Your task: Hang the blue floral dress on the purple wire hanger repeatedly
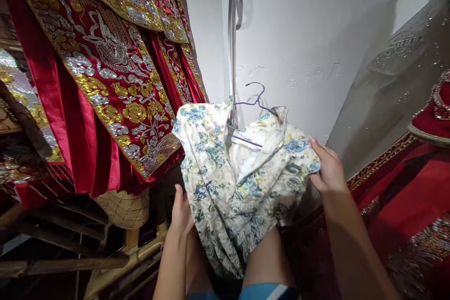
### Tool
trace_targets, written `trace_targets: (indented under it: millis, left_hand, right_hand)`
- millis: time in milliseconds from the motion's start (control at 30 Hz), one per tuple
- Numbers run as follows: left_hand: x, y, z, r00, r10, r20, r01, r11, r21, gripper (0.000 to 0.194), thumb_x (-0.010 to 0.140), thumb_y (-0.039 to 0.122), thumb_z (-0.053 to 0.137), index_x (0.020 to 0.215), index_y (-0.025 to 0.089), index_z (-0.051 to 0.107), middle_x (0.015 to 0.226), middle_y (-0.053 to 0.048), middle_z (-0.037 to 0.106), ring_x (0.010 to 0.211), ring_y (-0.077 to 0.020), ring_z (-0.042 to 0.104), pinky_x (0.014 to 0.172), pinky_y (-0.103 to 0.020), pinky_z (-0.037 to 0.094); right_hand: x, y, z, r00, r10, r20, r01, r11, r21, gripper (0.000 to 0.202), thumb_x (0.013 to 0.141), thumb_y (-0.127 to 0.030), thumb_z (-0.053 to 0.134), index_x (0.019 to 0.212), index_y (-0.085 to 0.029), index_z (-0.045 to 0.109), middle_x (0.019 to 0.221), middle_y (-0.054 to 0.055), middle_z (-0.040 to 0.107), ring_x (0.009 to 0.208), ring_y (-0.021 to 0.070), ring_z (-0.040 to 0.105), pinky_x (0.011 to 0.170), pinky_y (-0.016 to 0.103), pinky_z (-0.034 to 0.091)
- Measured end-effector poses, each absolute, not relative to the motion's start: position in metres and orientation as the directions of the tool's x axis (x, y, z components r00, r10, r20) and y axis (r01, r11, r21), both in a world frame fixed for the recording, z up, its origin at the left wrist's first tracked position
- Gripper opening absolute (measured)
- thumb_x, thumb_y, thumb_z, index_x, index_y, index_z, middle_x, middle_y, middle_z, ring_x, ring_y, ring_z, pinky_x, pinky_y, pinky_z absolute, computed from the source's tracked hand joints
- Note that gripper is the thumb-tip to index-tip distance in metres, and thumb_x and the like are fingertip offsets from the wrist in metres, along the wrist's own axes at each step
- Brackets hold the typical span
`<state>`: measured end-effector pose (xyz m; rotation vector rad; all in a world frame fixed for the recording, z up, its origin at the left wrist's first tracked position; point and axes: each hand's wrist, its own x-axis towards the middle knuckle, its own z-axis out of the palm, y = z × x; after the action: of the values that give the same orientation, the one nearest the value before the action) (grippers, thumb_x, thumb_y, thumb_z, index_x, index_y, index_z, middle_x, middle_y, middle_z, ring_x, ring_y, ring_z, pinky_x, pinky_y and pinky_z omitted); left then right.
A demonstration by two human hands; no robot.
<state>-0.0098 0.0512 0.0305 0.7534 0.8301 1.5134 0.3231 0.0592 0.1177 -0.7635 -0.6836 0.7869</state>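
Observation:
A white short-sleeved floral blouse (218, 164) with blue, green and yellow flowers hangs on a thin purple wire hanger (258, 96) in front of me. My right hand (328, 168) pinches the edge of its right-side sleeve between thumb and fingers, pulling it out sideways. At the lower left side of the blouse, my left hand (182, 213) rests against the fabric, thumb raised and apart. The fingers of that hand are mostly hidden behind the cloth. Creases run down the front, and the neckline gapes over the hanger's lower bar.
Red robes (123, 75) with gold and silver embroidery hang at the left. Below them are wooden bars (63, 267) and a quilted beige form (123, 208). A metal pole (232, 33) stands against the white wall (298, 23). Red beaded garments (418, 192) lie to the right.

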Motion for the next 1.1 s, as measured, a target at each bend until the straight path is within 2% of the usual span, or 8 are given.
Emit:
trace_targets:
  millis: [133, 233, 367, 467, 567, 733, 933, 1100]
  left_hand:
    - [-0.01, 0.033, 0.008, -0.22, 0.974, -0.056, -0.4, -0.037, 0.916, 0.075, 0.061, 0.041, 0.087, 0.129, 0.02, 0.061, 0.12, -0.009, 0.07, 0.127, -0.0307, 0.057, 0.112, -0.041, 0.042]
    - [-0.005, 0.016, -0.005, -0.222, 0.972, -0.08, -0.379, -0.011, 0.926, 0.076, 0.063, 0.036, 0.086, 0.131, 0.018, 0.059, 0.122, -0.011, 0.07, 0.126, -0.0295, 0.057, 0.113, -0.04, 0.039]
    - [0.004, -0.001, -0.012, -0.128, 0.982, -0.138, -0.408, 0.075, 0.91, 0.081, 0.059, 0.036, 0.088, 0.132, 0.015, 0.06, 0.118, -0.015, 0.071, 0.118, -0.0346, 0.062, 0.108, -0.047, 0.045]
    - [0.013, -0.004, -0.012, -0.104, 0.988, -0.118, -0.392, 0.069, 0.918, 0.08, 0.06, 0.036, 0.088, 0.132, 0.015, 0.06, 0.12, -0.016, 0.07, 0.122, -0.0348, 0.06, 0.111, -0.048, 0.041]
    - [0.02, -0.003, -0.011, -0.045, 0.994, -0.103, -0.386, 0.078, 0.919, 0.079, 0.06, 0.039, 0.088, 0.131, 0.016, 0.062, 0.125, -0.016, 0.067, 0.127, -0.0345, 0.056, 0.113, -0.049, 0.037]
    - [0.017, -0.006, -0.009, 0.058, 0.992, -0.11, -0.37, 0.124, 0.921, 0.077, 0.064, 0.041, 0.086, 0.131, 0.014, 0.061, 0.13, -0.018, 0.064, 0.124, -0.0358, 0.058, 0.11, -0.049, 0.041]
    - [0.012, -0.009, -0.008, 0.051, 0.993, -0.108, -0.257, 0.118, 0.959, 0.073, 0.071, 0.046, 0.08, 0.134, 0.017, 0.058, 0.137, -0.015, 0.059, 0.134, -0.0326, 0.049, 0.116, -0.046, 0.034]
    - [0.017, -0.01, -0.01, 0.099, 0.99, -0.101, -0.249, 0.123, 0.961, 0.073, 0.072, 0.045, 0.079, 0.135, 0.017, 0.057, 0.142, -0.014, 0.055, 0.135, -0.0312, 0.048, 0.117, -0.044, 0.033]
  right_hand:
    - [0.305, 0.078, 0.122, 0.345, 0.898, 0.273, -0.354, 0.394, -0.848, 0.039, 0.063, -0.049, 0.084, 0.08, -0.017, 0.07, 0.077, 0.005, 0.073, 0.083, 0.0253, 0.073, 0.072, 0.033, 0.059]
    - [0.297, 0.073, 0.106, 0.305, 0.918, 0.255, -0.326, 0.352, -0.877, 0.042, 0.069, -0.053, 0.079, 0.086, -0.016, 0.069, 0.083, 0.007, 0.073, 0.084, 0.0249, 0.071, 0.072, 0.032, 0.057]
    - [0.287, 0.046, 0.05, 0.598, 0.746, 0.295, -0.135, 0.456, -0.88, 0.051, 0.079, -0.056, 0.069, 0.112, -0.019, 0.061, 0.106, 0.008, 0.067, 0.083, 0.0186, 0.065, 0.069, 0.028, 0.052]
    - [0.256, 0.017, -0.006, 0.757, 0.582, 0.297, 0.005, 0.449, -0.894, 0.06, 0.076, -0.058, 0.07, 0.122, -0.025, 0.049, 0.117, 0.007, 0.06, 0.083, 0.0159, 0.06, 0.067, 0.026, 0.05]
    - [0.207, -0.008, -0.039, 0.424, 0.878, 0.221, -0.022, 0.254, -0.967, 0.035, 0.087, -0.056, 0.059, 0.1, -0.023, 0.057, 0.089, 0.005, 0.064, 0.07, 0.0173, 0.058, 0.064, 0.029, 0.049]
    - [0.158, -0.019, -0.004, -0.021, 0.994, 0.108, 0.052, 0.109, -0.993, 0.043, 0.086, -0.06, 0.056, 0.066, -0.021, 0.055, 0.052, -0.001, 0.049, 0.049, 0.0158, 0.048, 0.05, 0.027, 0.04]
    - [0.174, -0.027, 0.041, -0.05, 0.989, 0.14, 0.353, 0.149, -0.924, 0.057, 0.088, -0.057, 0.052, 0.045, -0.022, 0.039, 0.044, 0.001, 0.04, 0.047, 0.0147, 0.043, 0.049, 0.027, 0.032]
    - [0.176, -0.023, 0.012, 0.036, 0.986, 0.164, 0.263, 0.149, -0.953, 0.053, 0.089, -0.062, 0.049, 0.055, -0.022, 0.04, 0.049, -0.002, 0.04, 0.051, 0.0131, 0.041, 0.052, 0.027, 0.031]
